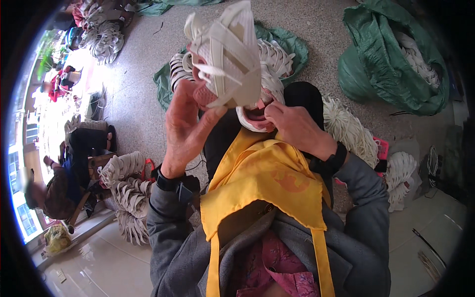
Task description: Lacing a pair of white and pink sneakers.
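My left hand [187, 126] holds up a white strappy shoe upper [230, 59] with pink lining, thumb on its near edge and fingers behind it. Just below it, over my lap, is a second white shoe upper [244, 119] with a pink inside, partly hidden by the first. My right hand [299, 126] is closed, its thumb and fingertips pinching at the pink-lined edge of this second upper. What exactly lies between those fingertips is small and partly covered. A yellow apron [262, 168] spreads across my lap.
More white uppers lie on a green sack [297, 42] beyond my knees. A large green sack [366, 64] stands at the far right. White strands [346, 131] are heaped beside my right knee; stacked uppers [123, 171] are at the left. Another person [62, 190] sits at far left.
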`<control>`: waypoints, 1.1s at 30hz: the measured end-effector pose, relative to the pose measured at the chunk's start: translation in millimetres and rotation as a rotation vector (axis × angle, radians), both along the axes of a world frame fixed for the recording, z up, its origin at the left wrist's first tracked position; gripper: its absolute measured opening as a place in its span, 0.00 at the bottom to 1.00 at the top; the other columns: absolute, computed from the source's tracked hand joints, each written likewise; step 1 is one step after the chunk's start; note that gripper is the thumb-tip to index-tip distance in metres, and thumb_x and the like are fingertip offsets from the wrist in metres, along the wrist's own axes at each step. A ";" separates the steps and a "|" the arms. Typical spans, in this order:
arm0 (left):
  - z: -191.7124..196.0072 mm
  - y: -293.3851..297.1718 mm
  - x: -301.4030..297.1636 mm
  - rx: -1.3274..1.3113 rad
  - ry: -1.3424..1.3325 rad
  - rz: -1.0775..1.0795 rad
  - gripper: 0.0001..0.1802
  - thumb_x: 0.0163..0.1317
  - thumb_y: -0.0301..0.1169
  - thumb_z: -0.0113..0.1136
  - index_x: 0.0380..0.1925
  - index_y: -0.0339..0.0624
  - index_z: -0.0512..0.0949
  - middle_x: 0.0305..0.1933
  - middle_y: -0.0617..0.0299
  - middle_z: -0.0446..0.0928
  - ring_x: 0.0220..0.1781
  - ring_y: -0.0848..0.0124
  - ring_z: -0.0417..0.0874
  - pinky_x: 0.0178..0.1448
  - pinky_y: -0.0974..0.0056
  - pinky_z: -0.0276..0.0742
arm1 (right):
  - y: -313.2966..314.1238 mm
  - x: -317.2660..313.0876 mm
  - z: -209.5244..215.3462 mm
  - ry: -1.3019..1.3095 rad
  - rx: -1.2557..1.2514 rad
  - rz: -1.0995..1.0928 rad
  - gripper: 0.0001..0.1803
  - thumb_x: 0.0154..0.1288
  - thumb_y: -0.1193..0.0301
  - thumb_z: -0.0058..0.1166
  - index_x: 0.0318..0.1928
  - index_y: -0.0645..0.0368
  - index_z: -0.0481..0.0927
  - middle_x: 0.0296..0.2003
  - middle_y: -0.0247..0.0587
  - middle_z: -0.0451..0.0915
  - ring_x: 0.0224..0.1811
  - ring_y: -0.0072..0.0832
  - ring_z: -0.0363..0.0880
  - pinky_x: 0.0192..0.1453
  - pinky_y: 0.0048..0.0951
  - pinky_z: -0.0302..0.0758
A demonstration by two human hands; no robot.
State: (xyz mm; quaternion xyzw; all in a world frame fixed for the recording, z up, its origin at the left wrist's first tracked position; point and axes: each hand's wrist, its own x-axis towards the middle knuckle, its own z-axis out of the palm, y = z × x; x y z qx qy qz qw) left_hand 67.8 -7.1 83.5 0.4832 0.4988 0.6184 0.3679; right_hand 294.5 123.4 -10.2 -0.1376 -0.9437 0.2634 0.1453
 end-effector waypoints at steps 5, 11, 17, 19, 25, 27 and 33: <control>14.0 29.4 -2.2 0.078 -0.008 -0.012 0.18 0.67 0.23 0.70 0.48 0.39 0.69 0.52 0.64 0.78 0.57 0.77 0.76 0.65 0.66 0.69 | -2.1 -4.1 -2.3 0.158 0.082 0.056 0.09 0.64 0.73 0.58 0.43 0.59 0.75 0.40 0.47 0.77 0.37 0.48 0.83 0.37 0.43 0.80; 19.4 43.6 -6.5 0.065 0.057 0.003 0.17 0.68 0.24 0.69 0.47 0.40 0.68 0.52 0.63 0.79 0.54 0.80 0.76 0.59 0.70 0.72 | 1.8 11.4 26.1 0.012 -0.109 0.029 0.13 0.60 0.72 0.66 0.44 0.59 0.79 0.38 0.45 0.81 0.37 0.45 0.84 0.38 0.39 0.80; 30.3 52.1 -7.5 0.060 -0.029 0.138 0.16 0.70 0.30 0.68 0.47 0.43 0.68 0.50 0.63 0.81 0.44 0.81 0.80 0.40 0.76 0.77 | 54.1 82.9 100.9 0.060 -0.583 -0.005 0.18 0.55 0.75 0.72 0.46 0.60 0.81 0.36 0.31 0.83 0.40 0.19 0.83 0.43 0.25 0.77; 27.3 55.3 -10.9 0.042 -0.059 0.166 0.16 0.71 0.32 0.68 0.47 0.45 0.68 0.49 0.63 0.82 0.43 0.82 0.81 0.36 0.78 0.78 | 71.5 120.7 95.3 0.134 -0.783 -0.055 0.19 0.53 0.77 0.71 0.47 0.61 0.82 0.38 0.29 0.82 0.42 0.19 0.81 0.47 0.23 0.76; 11.8 49.5 -23.6 -0.063 -0.133 0.194 0.14 0.74 0.27 0.61 0.55 0.43 0.69 0.55 0.61 0.80 0.55 0.76 0.80 0.58 0.68 0.75 | 100.2 244.2 -4.1 0.646 -0.328 -0.885 0.22 0.74 0.60 0.57 0.56 0.66 0.77 0.52 0.41 0.80 0.38 0.21 0.76 0.48 0.23 0.73; 7.6 47.0 -23.8 -0.053 -0.131 0.205 0.14 0.72 0.34 0.66 0.48 0.46 0.70 0.48 0.67 0.81 0.47 0.81 0.82 0.40 0.75 0.80 | 122.0 266.7 -18.7 0.766 -0.476 -0.694 0.22 0.79 0.60 0.52 0.59 0.66 0.76 0.55 0.44 0.80 0.32 0.22 0.73 0.43 0.24 0.71; -14.2 28.6 -11.8 -0.003 0.212 0.114 0.13 0.67 0.23 0.65 0.46 0.40 0.70 0.43 0.67 0.77 0.43 0.74 0.79 0.56 0.66 0.77 | 128.5 236.1 -13.6 1.219 -1.465 -0.474 0.17 0.82 0.61 0.49 0.56 0.62 0.77 0.53 0.43 0.82 0.26 0.19 0.66 0.37 0.24 0.65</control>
